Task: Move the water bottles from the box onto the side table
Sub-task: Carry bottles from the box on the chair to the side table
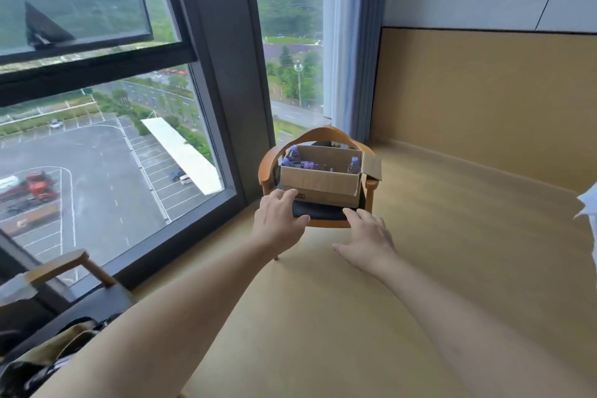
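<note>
An open cardboard box (321,182) is seen on the dark seat of a wooden armchair (323,136) by a tall window (106,126). Purple-capped water bottles (294,155) stand inside the box, most at its 9 o'clock side, one at 3 o'clock. Both arms are stretched toward the box. The left hand (279,220) is held spread at the box's 7 o'clock corner; whether it touches cannot be told. The right hand (366,237) is held spread at 5 o'clock, gripping nothing.
</note>
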`<state>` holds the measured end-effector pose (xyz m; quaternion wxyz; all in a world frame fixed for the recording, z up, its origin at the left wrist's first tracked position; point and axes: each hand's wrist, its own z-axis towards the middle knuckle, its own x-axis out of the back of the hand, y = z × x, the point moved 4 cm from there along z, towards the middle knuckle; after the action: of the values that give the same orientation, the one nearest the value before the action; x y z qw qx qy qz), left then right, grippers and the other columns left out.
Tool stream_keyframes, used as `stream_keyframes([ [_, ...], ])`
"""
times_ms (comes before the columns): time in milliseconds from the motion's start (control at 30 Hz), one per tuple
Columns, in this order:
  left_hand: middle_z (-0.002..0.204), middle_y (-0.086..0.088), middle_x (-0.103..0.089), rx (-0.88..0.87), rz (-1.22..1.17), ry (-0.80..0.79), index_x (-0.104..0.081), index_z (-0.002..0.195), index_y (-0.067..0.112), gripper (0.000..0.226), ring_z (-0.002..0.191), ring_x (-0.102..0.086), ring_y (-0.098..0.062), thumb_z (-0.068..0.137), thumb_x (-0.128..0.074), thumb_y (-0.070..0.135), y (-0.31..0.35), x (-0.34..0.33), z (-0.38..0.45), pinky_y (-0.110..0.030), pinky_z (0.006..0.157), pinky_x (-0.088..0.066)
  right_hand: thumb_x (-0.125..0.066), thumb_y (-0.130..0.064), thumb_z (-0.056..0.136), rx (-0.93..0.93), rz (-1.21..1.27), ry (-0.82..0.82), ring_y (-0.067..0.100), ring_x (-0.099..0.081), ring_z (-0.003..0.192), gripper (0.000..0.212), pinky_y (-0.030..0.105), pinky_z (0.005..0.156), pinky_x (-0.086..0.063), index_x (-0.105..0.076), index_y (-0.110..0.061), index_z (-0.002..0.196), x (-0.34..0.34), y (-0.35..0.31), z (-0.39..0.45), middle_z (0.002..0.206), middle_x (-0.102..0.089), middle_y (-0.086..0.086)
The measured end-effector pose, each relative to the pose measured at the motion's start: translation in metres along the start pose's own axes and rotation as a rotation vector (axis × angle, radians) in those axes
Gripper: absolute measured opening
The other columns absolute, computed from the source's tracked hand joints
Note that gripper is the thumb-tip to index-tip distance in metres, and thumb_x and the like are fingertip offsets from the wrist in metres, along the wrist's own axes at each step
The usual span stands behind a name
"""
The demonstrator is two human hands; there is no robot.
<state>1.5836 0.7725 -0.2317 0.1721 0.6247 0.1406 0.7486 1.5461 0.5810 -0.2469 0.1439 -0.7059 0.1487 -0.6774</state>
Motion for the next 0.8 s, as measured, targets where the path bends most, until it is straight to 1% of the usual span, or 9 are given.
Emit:
stream_keyframes([
  [67,0.145,-0.001,-0.048,-0.011,-0.011,-0.017,-0.045,0.144,0.029,0.063,0.133,-0.041,-0.026,0.087,-0.066,0.047,-0.01,-0.022,0.048,-0.044,0.104,-0.043,-0.067,-0.046,0.083,-0.013,-0.003,0.005,0.027,-0.029,0.139,0.082,0.037,0.11,-0.032,-0.027,-0.027,0.153,-0.008,0.004,0.048,0.154,-0.034,0.002],
  [200,0.137,0.0,-0.051,-0.047,-0.019,-0.053,-0.046,0.141,0.028,0.06,0.124,-0.044,-0.025,0.087,-0.064,0.047,-0.034,-0.063,0.153,-0.042,0.097,-0.049,-0.068,-0.048,0.082,-0.04,-0.008,0.014,0.03,-0.033,0.136,0.083,0.041,0.108,-0.036,-0.029,-0.025,0.152,-0.028,0.008,0.153,0.151,-0.037,0.003],
  [367,0.136,0.0,-0.051,-0.063,-0.007,-0.115,-0.046,0.139,0.03,0.056,0.123,-0.044,-0.022,0.088,-0.065,0.045,-0.067,-0.089,0.286,-0.039,0.094,-0.051,-0.069,-0.047,0.083,-0.107,0.02,-0.004,0.028,-0.036,0.134,0.081,0.041,0.106,-0.039,-0.031,-0.025,0.151,-0.038,-0.003,0.285,0.149,-0.041,0.002],
  [467,0.139,-0.001,-0.05,-0.035,-0.008,-0.137,-0.046,0.141,0.029,0.056,0.125,-0.044,-0.023,0.089,-0.063,0.041,-0.084,-0.096,0.361,-0.039,0.096,-0.047,-0.069,-0.048,0.082,-0.106,0.044,0.025,0.027,-0.04,0.131,0.079,0.041,0.105,-0.039,-0.034,-0.026,0.149,-0.036,-0.01,0.355,0.144,-0.045,0.001],
  [533,0.142,-0.001,-0.049,0.006,-0.027,-0.132,-0.046,0.143,0.028,0.058,0.127,-0.043,-0.024,0.089,-0.062,0.04,-0.093,-0.105,0.405,-0.039,0.098,-0.045,-0.069,-0.048,0.083,-0.117,0.043,0.007,0.026,-0.041,0.131,0.079,0.042,0.106,-0.04,-0.033,-0.025,0.149,-0.04,-0.011,0.396,0.144,-0.045,0.001],
  [633,0.142,0.0,-0.049,0.036,-0.062,-0.172,-0.046,0.143,0.028,0.06,0.126,-0.046,-0.023,0.089,-0.065,0.044,-0.108,-0.13,0.455,-0.04,0.098,-0.047,-0.069,-0.05,0.084,-0.146,0.034,-0.033,0.026,-0.04,0.132,0.078,0.043,0.104,-0.043,-0.032,-0.026,0.149,-0.054,-0.006,0.453,0.145,-0.045,0.0],
  [800,0.137,-0.001,-0.052,0.083,-0.014,-0.222,-0.047,0.142,0.027,0.059,0.121,-0.048,-0.024,0.089,-0.063,0.047,-0.145,-0.184,0.537,-0.041,0.096,-0.05,-0.068,-0.05,0.084,-0.13,0.043,-0.149,0.028,-0.035,0.136,0.081,0.044,0.106,-0.038,-0.03,-0.026,0.151,-0.092,0.006,0.555,0.151,-0.039,0.0],
])
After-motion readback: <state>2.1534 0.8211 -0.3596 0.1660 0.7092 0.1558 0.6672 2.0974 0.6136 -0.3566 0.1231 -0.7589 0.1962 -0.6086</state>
